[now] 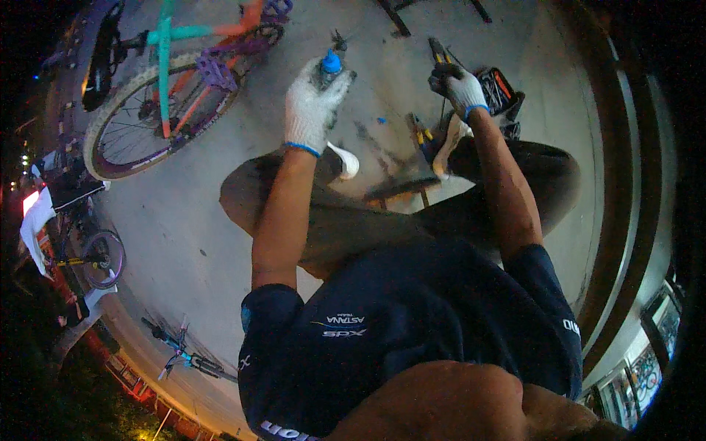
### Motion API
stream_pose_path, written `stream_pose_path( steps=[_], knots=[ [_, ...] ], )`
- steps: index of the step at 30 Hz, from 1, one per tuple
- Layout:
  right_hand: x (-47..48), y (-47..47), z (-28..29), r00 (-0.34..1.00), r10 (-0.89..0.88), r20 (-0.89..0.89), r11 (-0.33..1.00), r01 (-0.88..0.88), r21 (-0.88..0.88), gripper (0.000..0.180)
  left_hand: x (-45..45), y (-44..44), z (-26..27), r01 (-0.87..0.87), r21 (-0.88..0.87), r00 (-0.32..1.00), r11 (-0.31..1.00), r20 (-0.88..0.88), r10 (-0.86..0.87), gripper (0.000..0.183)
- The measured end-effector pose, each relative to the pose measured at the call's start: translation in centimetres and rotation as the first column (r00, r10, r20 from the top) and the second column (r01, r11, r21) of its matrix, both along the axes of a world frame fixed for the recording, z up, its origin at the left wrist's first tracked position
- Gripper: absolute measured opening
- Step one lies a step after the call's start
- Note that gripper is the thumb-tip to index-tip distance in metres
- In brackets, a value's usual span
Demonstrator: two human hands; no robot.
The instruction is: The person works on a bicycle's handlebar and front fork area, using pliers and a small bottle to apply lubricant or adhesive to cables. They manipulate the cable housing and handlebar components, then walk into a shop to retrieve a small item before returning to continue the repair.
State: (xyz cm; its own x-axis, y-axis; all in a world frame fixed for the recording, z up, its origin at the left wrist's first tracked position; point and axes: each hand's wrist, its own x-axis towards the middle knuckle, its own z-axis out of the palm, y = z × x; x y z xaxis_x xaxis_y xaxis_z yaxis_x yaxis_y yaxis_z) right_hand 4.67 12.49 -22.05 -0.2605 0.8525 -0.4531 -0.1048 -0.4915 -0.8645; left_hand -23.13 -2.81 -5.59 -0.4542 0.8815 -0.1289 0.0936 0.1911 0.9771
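My left hand (pixel 315 99), in a white knitted glove with a blue cuff, is closed around a small dark part with a blue cap or nozzle (pixel 331 62); its exact kind is unclear. My right hand (pixel 456 85), gloved alike with dirty fingers, grips pliers (pixel 438 50) with yellow-and-black handles, pointing away from me. Another yellow-handled tool (pixel 423 135) lies on the floor by my right foot. Between my hands, farther down, a small blue piece (pixel 381 120) rests on the floor.
A teal and orange bicycle (pixel 164 82) is at the upper left. An open black tool bag (pixel 499 93) sits beside my right hand. Dark stool or stand legs (pixel 400 22) show at the top. More bicycles (pixel 190 358) are at lower left.
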Motion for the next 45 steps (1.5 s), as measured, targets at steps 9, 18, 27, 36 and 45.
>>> stream_pose_path(
  steps=[9,18,27,36,45],
  knots=[
    [-6.9,-5.4,-16.3,0.693,0.504,0.516,0.859,-0.464,-0.217,0.046,-1.5,-1.7,-0.6,-0.009,-0.065,0.991,0.998,0.133,0.018,0.052],
    [-11.2,-7.7,-24.0,0.052,0.427,0.903,0.572,-0.789,-0.226,0.037,-1.8,-1.3,-0.4,0.056,-0.321,0.998,0.946,0.011,-0.055,0.043],
    [-13.4,-4.2,-15.0,0.237,0.654,0.718,0.427,-0.9,-0.091,0.032,-1.9,-1.7,-2.9,0.039,-0.312,0.983,0.949,0.181,0.019,0.038],
    [-8.1,2.0,17.7,0.632,0.68,0.371,0.535,-0.775,0.337,0.025,2.1,-1.5,1.2,0.161,-0.228,0.966,0.96,-0.162,-0.2,0.045],
    [-5.7,-1.6,22.5,0.532,0.47,0.704,0.198,-0.841,0.504,0.027,3.8,-0.9,2.2,0.34,-0.148,0.873,0.929,-0.318,-0.37,0.043]
  ],
)
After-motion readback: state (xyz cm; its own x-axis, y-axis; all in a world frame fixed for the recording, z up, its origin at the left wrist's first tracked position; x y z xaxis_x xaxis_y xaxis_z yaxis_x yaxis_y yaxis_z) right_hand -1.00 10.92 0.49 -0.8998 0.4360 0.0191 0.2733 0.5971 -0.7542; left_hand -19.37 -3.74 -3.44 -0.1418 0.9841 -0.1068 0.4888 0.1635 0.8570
